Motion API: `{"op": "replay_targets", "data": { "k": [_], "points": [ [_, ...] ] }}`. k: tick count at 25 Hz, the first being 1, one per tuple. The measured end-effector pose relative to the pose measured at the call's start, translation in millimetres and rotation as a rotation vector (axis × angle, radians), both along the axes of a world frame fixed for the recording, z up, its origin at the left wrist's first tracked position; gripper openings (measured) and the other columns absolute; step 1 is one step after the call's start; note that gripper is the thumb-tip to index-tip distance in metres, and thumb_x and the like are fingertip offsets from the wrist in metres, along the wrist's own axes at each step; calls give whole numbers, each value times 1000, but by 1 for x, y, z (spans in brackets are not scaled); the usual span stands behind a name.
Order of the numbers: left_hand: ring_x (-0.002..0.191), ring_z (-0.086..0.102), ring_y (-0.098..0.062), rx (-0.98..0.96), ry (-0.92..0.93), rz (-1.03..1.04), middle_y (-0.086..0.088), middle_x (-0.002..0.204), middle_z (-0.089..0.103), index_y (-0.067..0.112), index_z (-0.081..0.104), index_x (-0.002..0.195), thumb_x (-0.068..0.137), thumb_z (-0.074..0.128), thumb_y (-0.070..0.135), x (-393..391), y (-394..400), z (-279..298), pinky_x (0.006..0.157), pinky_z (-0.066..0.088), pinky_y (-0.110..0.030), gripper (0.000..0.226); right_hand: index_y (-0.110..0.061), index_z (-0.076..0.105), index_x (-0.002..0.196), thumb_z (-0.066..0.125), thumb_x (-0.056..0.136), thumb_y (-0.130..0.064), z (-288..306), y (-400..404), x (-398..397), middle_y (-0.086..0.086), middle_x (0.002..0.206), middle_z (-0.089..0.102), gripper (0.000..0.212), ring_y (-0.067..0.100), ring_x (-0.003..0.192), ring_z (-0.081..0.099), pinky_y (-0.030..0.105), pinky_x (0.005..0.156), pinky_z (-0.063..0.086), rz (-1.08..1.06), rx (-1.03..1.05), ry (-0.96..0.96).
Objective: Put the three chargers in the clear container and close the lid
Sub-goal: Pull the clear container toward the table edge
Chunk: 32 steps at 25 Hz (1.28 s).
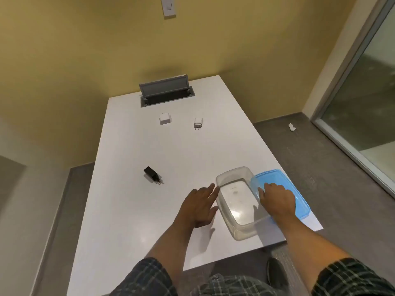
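On the white table (132,210) in front of me, the clear container (239,201) is sitting uncovered and empty near the right edge, and its blue lid (277,180) is lying just beside it on the right, overlapping the rim. I am resting my right hand (277,201) on that lid, fingers spread flat and gripping nothing. My left hand (198,207) is lying against the container's left wall, fingers apart and loose, fingertips touching the rim, also holding nothing.

All 3 chargers are lying outside the box. A black charger (151,173) is sitting nearest, to the left of the container with its 2 pins pointing toward me. A square white charger (164,119) and a slim white plug charger (198,122) are lying well apart from the container, near the open cable hatch (165,91).

I judge that I am only finishing the setup, so no charger is packed yet. Next I am likely reaching with my left hand for the black one, which calls for a pinch on its body, not its pins.
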<state>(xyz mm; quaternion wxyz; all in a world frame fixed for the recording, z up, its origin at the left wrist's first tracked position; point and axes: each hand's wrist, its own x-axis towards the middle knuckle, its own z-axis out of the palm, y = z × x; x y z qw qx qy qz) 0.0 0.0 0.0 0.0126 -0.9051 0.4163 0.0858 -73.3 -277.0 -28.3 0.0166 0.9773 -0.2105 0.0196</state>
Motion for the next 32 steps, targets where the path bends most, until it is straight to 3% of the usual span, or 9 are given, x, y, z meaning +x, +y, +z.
{"op": "replay_targets", "data": {
  "k": [6,9,12,18,23,28,32],
  "points": [
    [151,31,-27,26,51,-39,-8,170,15,16,19,162,104,31,48,-9,-19,-10,110,38,-43,68,-23,65,94,41,98,-57,-4,-4,-17,-6,85,68,42,16,74,66,27,59,41,-63,95,65],
    [154,28,-26,42,69,-22,-7,170,14,16,19,162,104,30,49,-10,-19,-15,114,36,-43,67,-23,67,95,47,97,-50,-8,-7,-20,-7,87,68,33,15,78,67,26,59,39,-73,130,106],
    [154,27,-26,49,82,-14,-6,171,13,16,19,162,104,29,50,-12,-20,-18,115,36,-44,68,-23,65,88,52,97,-41,-8,-5,-22,-8,76,63,24,13,66,59,25,58,37,-89,153,143],
    [154,28,-27,49,83,4,-6,171,12,17,19,162,104,27,51,-12,-18,-22,116,36,-45,68,-24,52,79,56,98,-35,-8,-3,-21,-8,71,55,22,10,61,49,23,53,31,-146,311,117],
    [154,26,-27,30,85,31,-6,171,11,19,14,163,104,28,52,-11,-14,-24,116,35,-45,69,-19,68,89,62,96,-31,-14,-3,-17,-6,71,59,16,12,65,55,25,61,42,-185,456,52],
    [153,28,-25,-18,80,125,-7,171,11,18,15,163,103,31,52,-9,-7,-20,115,36,-42,71,-16,71,89,61,96,-25,-14,1,-13,-3,78,69,15,14,71,63,29,66,53,-117,464,80],
    [155,21,-23,-8,78,268,-6,171,9,19,9,164,104,29,53,-3,4,-15,118,30,-45,71,-19,73,97,61,95,-21,-9,8,-5,-2,86,74,13,15,76,67,29,69,54,-61,463,83]
  ]
}}
